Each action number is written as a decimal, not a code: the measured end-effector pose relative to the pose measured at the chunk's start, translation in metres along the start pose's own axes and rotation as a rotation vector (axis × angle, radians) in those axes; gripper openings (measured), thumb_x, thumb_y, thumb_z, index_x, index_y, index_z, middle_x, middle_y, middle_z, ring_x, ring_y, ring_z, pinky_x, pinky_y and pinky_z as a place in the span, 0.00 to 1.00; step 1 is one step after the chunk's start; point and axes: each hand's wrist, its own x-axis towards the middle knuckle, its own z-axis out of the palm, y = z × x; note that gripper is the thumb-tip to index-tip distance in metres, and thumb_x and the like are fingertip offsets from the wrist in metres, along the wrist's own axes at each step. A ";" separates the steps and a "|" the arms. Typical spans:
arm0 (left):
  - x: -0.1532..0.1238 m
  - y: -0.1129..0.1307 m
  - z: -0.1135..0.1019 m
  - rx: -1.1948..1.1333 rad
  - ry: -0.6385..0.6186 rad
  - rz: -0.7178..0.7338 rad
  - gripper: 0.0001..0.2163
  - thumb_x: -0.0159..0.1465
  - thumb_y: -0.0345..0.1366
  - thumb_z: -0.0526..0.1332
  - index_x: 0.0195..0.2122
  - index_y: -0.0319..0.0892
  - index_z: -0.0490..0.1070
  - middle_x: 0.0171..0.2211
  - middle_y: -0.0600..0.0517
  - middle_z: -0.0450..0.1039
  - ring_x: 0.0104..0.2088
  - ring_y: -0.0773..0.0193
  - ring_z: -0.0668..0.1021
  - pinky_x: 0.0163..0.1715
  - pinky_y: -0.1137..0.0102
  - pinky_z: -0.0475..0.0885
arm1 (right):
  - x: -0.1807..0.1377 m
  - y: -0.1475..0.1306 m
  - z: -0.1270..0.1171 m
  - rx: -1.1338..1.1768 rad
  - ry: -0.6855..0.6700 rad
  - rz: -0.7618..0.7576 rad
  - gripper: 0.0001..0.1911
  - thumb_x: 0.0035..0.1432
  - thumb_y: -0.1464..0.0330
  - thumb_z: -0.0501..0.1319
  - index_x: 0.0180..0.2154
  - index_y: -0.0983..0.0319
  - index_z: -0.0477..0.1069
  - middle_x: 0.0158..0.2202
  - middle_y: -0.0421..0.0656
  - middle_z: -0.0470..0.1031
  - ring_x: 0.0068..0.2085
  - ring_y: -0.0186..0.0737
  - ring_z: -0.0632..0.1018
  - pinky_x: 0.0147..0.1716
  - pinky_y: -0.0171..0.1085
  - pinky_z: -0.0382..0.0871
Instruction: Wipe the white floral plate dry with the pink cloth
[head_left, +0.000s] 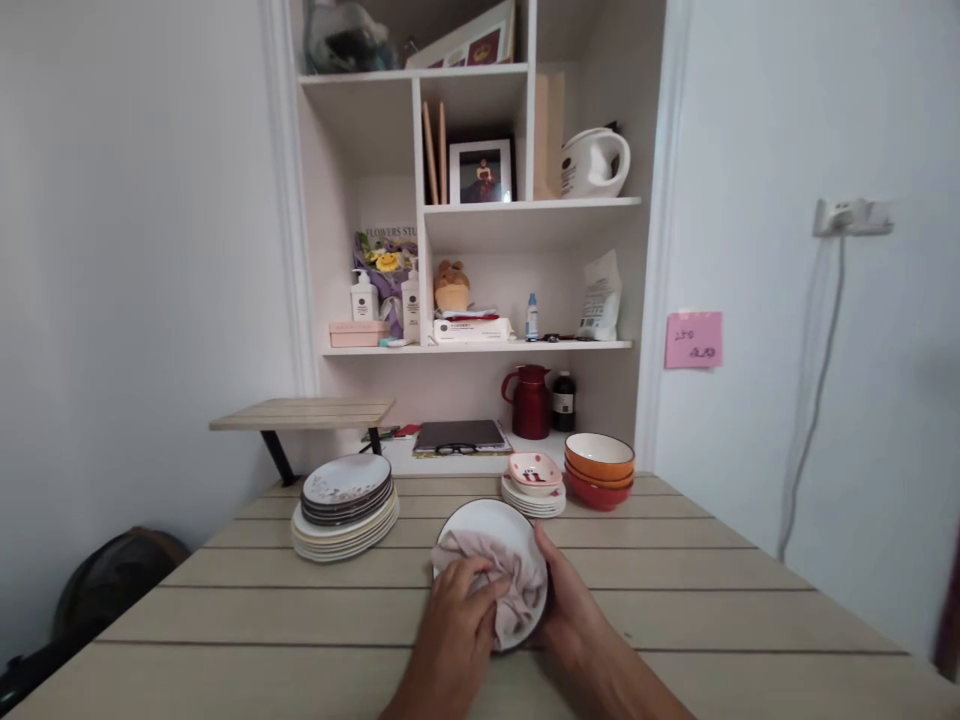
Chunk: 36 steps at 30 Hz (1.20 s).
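A white plate with a dark rim (491, 515) is tilted toward me above the near middle of the table. My right hand (574, 605) grips its right edge, thumb along the rim and the other fingers behind it. A crumpled pale pink cloth (525, 590) covers much of the plate's face. My left hand (461, 620) presses the cloth against the plate, its fingers bent into the folds. The plate's lower left edge is partly hidden by my left hand and the cloth.
On the slatted table (315, 610) stand a stack of plates (346, 510) at left, small dishes (534, 485) at back, and orange and red bowls (598, 470) at right. A small raised wooden shelf (304, 412) overhangs the back left. Behind are a red jug (531, 402) and glasses (456, 449).
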 end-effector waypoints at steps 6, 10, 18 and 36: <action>-0.002 -0.008 0.009 0.117 -0.035 -0.037 0.24 0.58 0.21 0.52 0.48 0.52 0.76 0.49 0.48 0.75 0.48 0.57 0.77 0.48 0.59 0.75 | 0.000 -0.024 -0.011 0.063 0.143 -0.152 0.29 0.57 0.53 0.59 0.50 0.68 0.71 0.39 0.53 0.82 0.46 0.50 0.80 0.51 0.48 0.69; -0.003 -0.014 0.014 0.170 -0.051 0.044 0.28 0.56 0.20 0.52 0.54 0.53 0.71 0.56 0.51 0.71 0.55 0.59 0.73 0.54 0.60 0.72 | -0.003 -0.015 -0.006 0.019 0.105 -0.083 0.29 0.55 0.54 0.62 0.49 0.72 0.72 0.38 0.56 0.82 0.44 0.51 0.81 0.48 0.47 0.71; -0.001 -0.001 -0.004 0.241 -0.176 0.228 0.34 0.59 0.23 0.51 0.66 0.55 0.50 0.66 0.58 0.56 0.66 0.64 0.59 0.65 0.56 0.56 | -0.005 0.015 0.002 -0.175 0.090 0.017 0.24 0.56 0.54 0.62 0.40 0.69 0.76 0.30 0.51 0.82 0.30 0.44 0.82 0.37 0.41 0.75; -0.004 -0.011 0.022 0.529 0.022 0.150 0.23 0.60 0.33 0.57 0.58 0.40 0.66 0.62 0.47 0.64 0.60 0.54 0.68 0.59 0.55 0.64 | 0.000 -0.010 -0.005 0.084 0.115 -0.171 0.37 0.59 0.52 0.57 0.60 0.72 0.62 0.42 0.57 0.81 0.46 0.51 0.80 0.52 0.49 0.69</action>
